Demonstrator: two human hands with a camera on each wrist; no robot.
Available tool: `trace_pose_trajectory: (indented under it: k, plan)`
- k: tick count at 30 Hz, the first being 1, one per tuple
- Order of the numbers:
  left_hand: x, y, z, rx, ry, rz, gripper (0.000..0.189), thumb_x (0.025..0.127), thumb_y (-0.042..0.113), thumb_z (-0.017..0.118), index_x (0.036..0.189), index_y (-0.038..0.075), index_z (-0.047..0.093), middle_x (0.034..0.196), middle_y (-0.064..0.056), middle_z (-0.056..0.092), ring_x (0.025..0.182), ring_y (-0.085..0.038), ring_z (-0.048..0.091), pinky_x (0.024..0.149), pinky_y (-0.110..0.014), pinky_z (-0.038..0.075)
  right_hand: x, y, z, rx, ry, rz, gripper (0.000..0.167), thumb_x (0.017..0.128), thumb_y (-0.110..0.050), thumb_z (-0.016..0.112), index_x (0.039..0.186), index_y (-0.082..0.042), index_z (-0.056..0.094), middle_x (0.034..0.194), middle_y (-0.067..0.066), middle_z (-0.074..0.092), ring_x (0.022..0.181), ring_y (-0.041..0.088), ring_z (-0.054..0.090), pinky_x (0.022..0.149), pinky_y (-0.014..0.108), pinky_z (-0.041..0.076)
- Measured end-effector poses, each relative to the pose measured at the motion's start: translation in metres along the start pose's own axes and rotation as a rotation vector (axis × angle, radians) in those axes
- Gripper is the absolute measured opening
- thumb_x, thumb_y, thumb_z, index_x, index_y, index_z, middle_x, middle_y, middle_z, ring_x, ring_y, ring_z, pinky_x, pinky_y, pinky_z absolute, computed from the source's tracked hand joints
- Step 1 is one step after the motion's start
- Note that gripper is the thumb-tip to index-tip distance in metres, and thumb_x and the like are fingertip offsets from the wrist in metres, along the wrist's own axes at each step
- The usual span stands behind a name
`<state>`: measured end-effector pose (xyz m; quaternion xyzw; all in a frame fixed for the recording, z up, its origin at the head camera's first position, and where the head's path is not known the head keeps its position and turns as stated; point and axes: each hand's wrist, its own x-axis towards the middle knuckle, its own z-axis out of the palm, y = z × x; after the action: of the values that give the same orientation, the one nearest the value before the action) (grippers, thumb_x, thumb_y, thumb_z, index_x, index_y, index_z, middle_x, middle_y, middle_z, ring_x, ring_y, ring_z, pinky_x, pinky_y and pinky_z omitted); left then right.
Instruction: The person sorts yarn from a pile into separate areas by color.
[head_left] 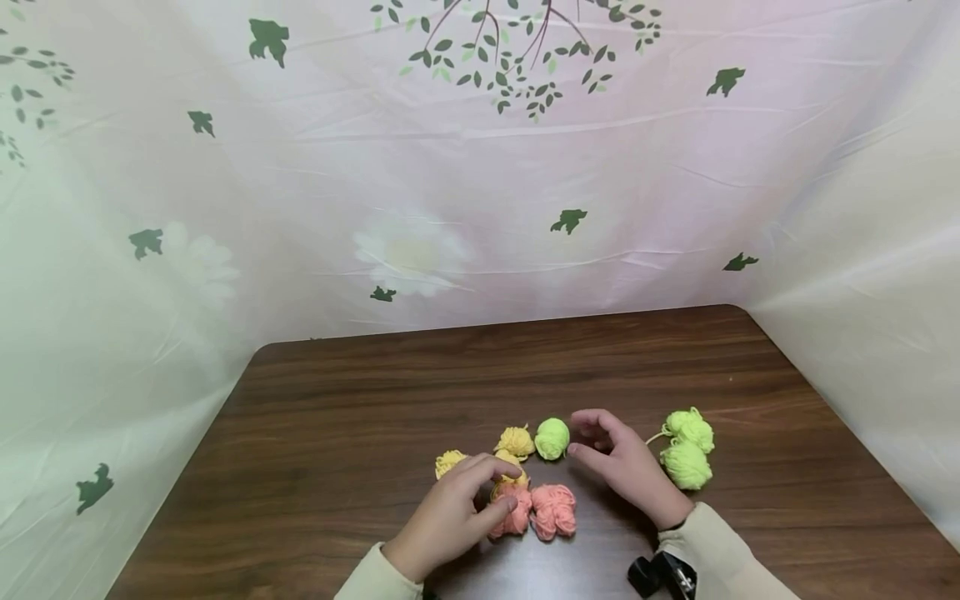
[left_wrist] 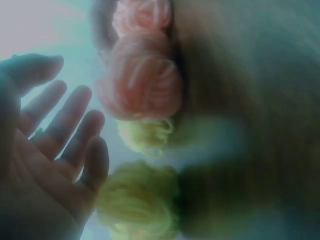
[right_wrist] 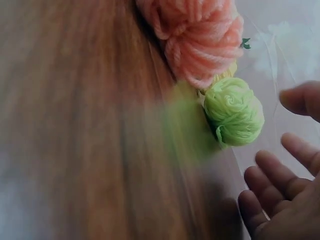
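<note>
Two pink yarn balls (head_left: 553,512) lie side by side on the dark wooden table. My left hand (head_left: 453,521) hovers by the left one, its fingers loosely curved and overlapping it in the head view; in the left wrist view a gap shows between the fingers (left_wrist: 70,117) and the pink yarn (left_wrist: 142,82). Several yellow yarn balls (head_left: 516,441) sit just behind, one partly hidden by that hand. A lone green yarn ball (head_left: 552,439) stands beside them. Right of it is my right hand (head_left: 626,467), fingers spread and holding nothing, apart from the green ball (right_wrist: 233,112) in the right wrist view.
More green yarn balls (head_left: 686,465) lie together to the right of my right hand, with a loose strand trailing left. A black device (head_left: 663,575) is at the right wrist. The table (head_left: 337,417) meets a printed cloth backdrop (head_left: 300,208) behind and at both sides.
</note>
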<state>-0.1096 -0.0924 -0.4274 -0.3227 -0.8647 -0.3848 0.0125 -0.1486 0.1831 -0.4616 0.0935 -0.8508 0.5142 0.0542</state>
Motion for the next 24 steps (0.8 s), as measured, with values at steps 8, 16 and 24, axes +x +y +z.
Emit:
trace_pose_trajectory:
  k: [8, 16, 24]
  plan:
    - [-0.004, -0.008, 0.004, -0.025, -0.004, 0.038, 0.024, 0.092, 0.019, 0.073, 0.115, 0.016, 0.068, 0.107, 0.007, 0.067, 0.085, -0.009, 0.056, 0.074, -0.022, 0.048, 0.01, 0.003, 0.012, 0.035, -0.077, 0.026, 0.051, 0.087, -0.019, 0.079, 0.132, -0.006, 0.058, 0.122, 0.008, 0.064, 0.108, 0.025, 0.062, 0.087, 0.034, 0.051]
    - [-0.005, -0.009, 0.006, -0.01, -0.002, 0.071, 0.027, 0.087, 0.015, 0.078, 0.112, 0.017, 0.068, 0.109, 0.009, 0.067, 0.089, -0.005, 0.057, 0.077, -0.021, 0.049, 0.014, 0.003, 0.019, -0.047, -0.09, -0.001, 0.053, 0.085, -0.023, 0.082, 0.132, -0.012, 0.062, 0.117, 0.001, 0.067, 0.11, 0.02, 0.061, 0.095, 0.042, 0.048]
    - [-0.003, -0.011, 0.011, 0.083, -0.02, 0.132, 0.025, 0.088, 0.018, 0.078, 0.111, 0.019, 0.069, 0.113, 0.013, 0.066, 0.106, -0.004, 0.061, 0.092, -0.026, 0.051, 0.01, 0.004, 0.018, -0.128, -0.039, -0.028, 0.047, 0.079, -0.025, 0.086, 0.121, -0.015, 0.069, 0.116, -0.003, 0.068, 0.114, 0.022, 0.06, 0.1, 0.047, 0.046]
